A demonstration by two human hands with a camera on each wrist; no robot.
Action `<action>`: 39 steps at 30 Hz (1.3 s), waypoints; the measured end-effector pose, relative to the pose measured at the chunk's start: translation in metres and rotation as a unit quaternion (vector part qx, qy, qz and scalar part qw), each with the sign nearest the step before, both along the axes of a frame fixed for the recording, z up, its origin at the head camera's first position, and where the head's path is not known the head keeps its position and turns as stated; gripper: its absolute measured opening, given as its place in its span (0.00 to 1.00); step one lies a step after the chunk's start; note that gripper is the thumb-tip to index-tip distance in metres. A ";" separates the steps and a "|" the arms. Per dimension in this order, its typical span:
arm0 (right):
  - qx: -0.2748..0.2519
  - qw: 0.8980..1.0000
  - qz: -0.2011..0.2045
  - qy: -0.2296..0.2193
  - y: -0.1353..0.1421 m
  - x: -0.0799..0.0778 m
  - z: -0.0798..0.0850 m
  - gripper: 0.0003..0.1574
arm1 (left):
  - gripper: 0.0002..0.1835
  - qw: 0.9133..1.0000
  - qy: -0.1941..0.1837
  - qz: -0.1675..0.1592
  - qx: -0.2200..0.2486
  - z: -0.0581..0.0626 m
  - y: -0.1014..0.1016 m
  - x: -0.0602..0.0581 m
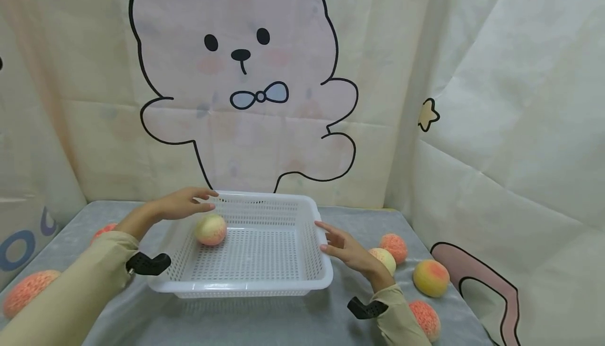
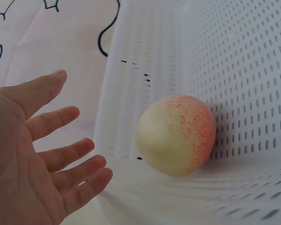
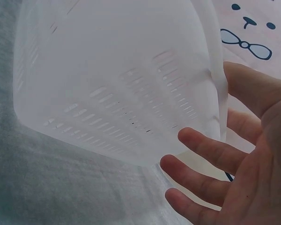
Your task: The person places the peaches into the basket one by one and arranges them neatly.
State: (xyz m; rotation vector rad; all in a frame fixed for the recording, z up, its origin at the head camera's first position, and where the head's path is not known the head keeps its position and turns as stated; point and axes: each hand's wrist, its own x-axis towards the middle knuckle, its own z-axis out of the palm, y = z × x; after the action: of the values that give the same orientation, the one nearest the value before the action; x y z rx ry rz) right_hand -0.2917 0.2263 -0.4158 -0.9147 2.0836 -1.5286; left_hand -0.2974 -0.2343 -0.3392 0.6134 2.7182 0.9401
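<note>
A white perforated plastic basket (image 1: 236, 287) stands on the grey cloth. A pale yellow and pink peach (image 1: 210, 230) lies inside it, toward the left end. My left hand (image 1: 186, 202) hovers over the basket's back left corner, fingers spread with nothing in them; in the left wrist view the peach (image 2: 177, 136) lies beyond its fingertips. My right hand (image 1: 345, 246) is at the basket's right end, thumb and index finger touching the rim. The other fingers of the right hand (image 3: 225, 164) extend loosely along the outer wall in the right wrist view.
Right of the basket lie several peaches, among them a yellow one (image 1: 431, 278) and a pink one (image 1: 425, 320). On the left lies another pink peach (image 1: 31, 291), with one more partly hidden behind the left forearm. A curtain (image 1: 378, 73) with cartoon drawings rises behind the table.
</note>
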 end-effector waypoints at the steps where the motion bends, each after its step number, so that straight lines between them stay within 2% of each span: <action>1: -0.004 1.000 0.003 0.000 0.000 0.000 0.000 0.44 | 0.32 1.000 0.003 -0.001 0.006 0.000 -0.002 0.000; 6: -0.012 1.000 0.009 -0.006 0.001 -0.001 0.001 0.45 | 0.33 0.999 0.001 -0.006 0.033 0.006 -0.008 0.006; 11: -0.016 1.000 0.010 -0.006 0.001 -0.002 0.002 0.45 | 0.32 0.999 0.005 0.007 0.046 0.007 -0.017 0.011; 19: 0.003 1.000 -0.009 0.001 -0.001 -0.001 0.002 0.43 | 0.29 0.997 0.033 0.025 0.069 -0.002 -0.040 0.021; 25: 0.008 1.000 -0.010 0.000 0.000 0.000 0.001 0.43 | 0.28 0.995 0.040 0.040 0.083 -0.005 -0.057 0.032; 32: 0.016 1.000 -0.011 0.005 -0.001 -0.001 0.002 0.43 | 0.28 0.993 0.063 0.051 0.085 -0.011 -0.078 0.047; 39: 0.009 1.000 -0.008 0.010 -0.002 0.000 0.002 0.45 | 0.28 0.993 0.068 0.081 0.046 -0.015 -0.099 0.060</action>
State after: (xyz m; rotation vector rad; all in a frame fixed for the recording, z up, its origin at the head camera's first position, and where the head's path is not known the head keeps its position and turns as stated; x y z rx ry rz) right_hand -0.2919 0.2246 -0.4138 -0.9132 2.1194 -1.5119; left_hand -0.2376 -0.3330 -0.3545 0.4961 2.8949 1.1066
